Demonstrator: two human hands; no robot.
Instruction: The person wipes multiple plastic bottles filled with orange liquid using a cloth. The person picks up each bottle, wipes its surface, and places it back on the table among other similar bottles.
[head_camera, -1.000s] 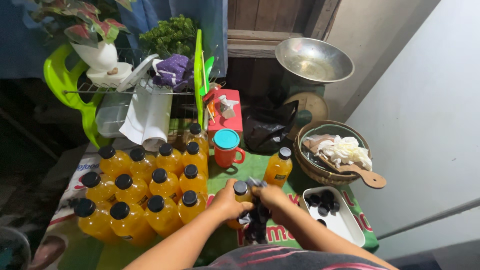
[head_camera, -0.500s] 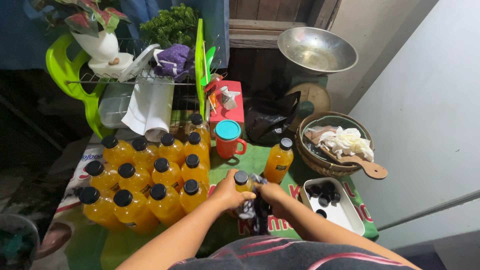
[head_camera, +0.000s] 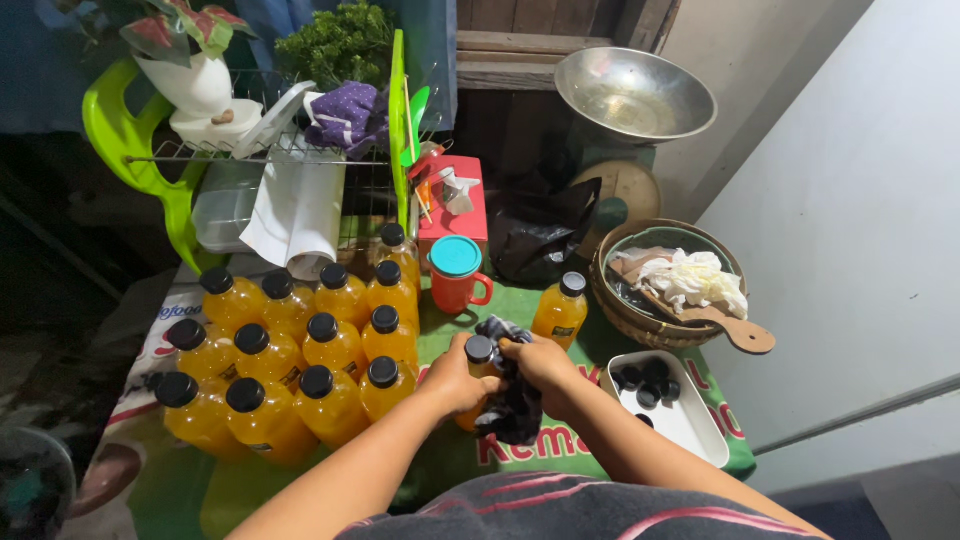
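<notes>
Our left hand clasps the black-capped plastic bottle of orange juice; our right hand grips a dark cloth. We should wipe steadily, bottle upright.

Light fell brightly on the middle of the table, making the orange bottles glow and the metal bowl glint. The left edge sank into deep shadow. Wide-angle distortion bent the edges; nearest forearms looked slightly soft.
</notes>
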